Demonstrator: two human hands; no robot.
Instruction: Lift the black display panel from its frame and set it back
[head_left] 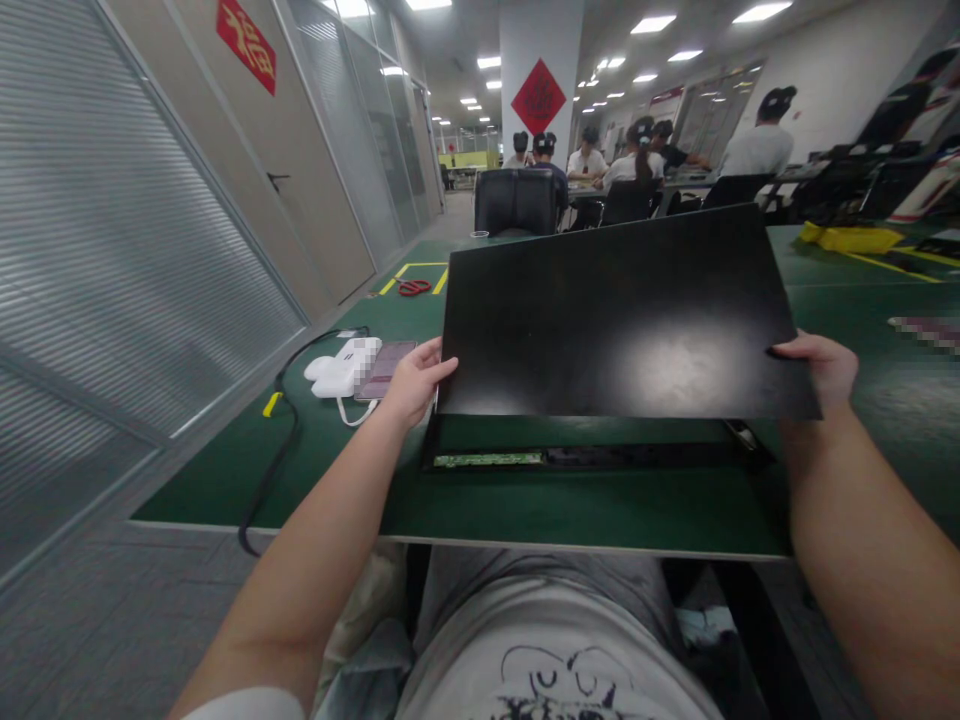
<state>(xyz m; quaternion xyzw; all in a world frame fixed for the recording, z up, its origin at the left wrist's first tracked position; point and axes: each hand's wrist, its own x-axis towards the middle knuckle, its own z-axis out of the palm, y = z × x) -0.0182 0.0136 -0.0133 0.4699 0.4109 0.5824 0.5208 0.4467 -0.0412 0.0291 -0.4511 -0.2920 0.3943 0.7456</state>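
A wide black screen panel (600,320) is held up and tilted above the table between my two hands. My left hand (418,382) grips its left edge, the thumb lying over the front face. On the right side edge, my right hand (823,370) is closed with its thumb on the front. Below the panel lies a black frame (637,456), its near strip and right corner showing. A narrow green circuit board (489,460) sits at the left of that strip. The panel hides the far part of the frame.
On the green table (585,515), a white power strip or charger (346,366) with a cable and a phone (386,370) lie left. A black cord (279,455) hangs over the edge. Red scissors (414,288) lie farther back, a yellow item (851,238) far right. Several people sit beyond.
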